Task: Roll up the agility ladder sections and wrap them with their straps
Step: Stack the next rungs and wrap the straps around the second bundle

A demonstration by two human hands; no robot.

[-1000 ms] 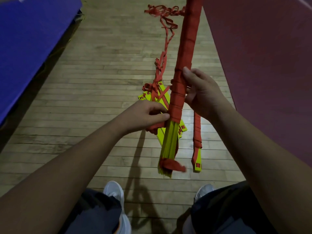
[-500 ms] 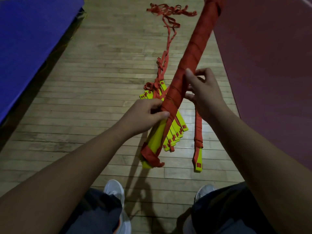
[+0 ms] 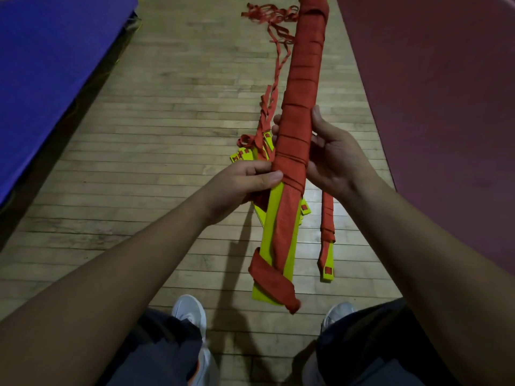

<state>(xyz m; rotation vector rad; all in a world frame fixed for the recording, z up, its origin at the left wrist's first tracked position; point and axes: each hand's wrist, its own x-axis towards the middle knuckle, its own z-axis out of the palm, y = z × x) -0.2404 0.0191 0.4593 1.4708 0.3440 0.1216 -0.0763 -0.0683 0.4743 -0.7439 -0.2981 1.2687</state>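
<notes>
A long bundle of yellow ladder rungs, wound in red strap over its upper part, slants from the top of the view down to my feet. Its lower end shows bare yellow with one strap running along it and a loop round the tip. My left hand pinches the bundle's left edge where the winding ends. My right hand grips it from the right, thumb on top and fingertips showing on the far side. A second stack of yellow rungs lies on the floor behind, with loose red straps trailing away.
A single strap-wrapped rung lies on the wooden floor by my right foot. A blue mat runs along the left, a dark red mat along the right. My white shoes are at the bottom.
The bundle has swung back from a rightward lean to nearly straight and turned, so its flat yellow face shows. My right hand has shifted from fingertip contact to a grip round it.
</notes>
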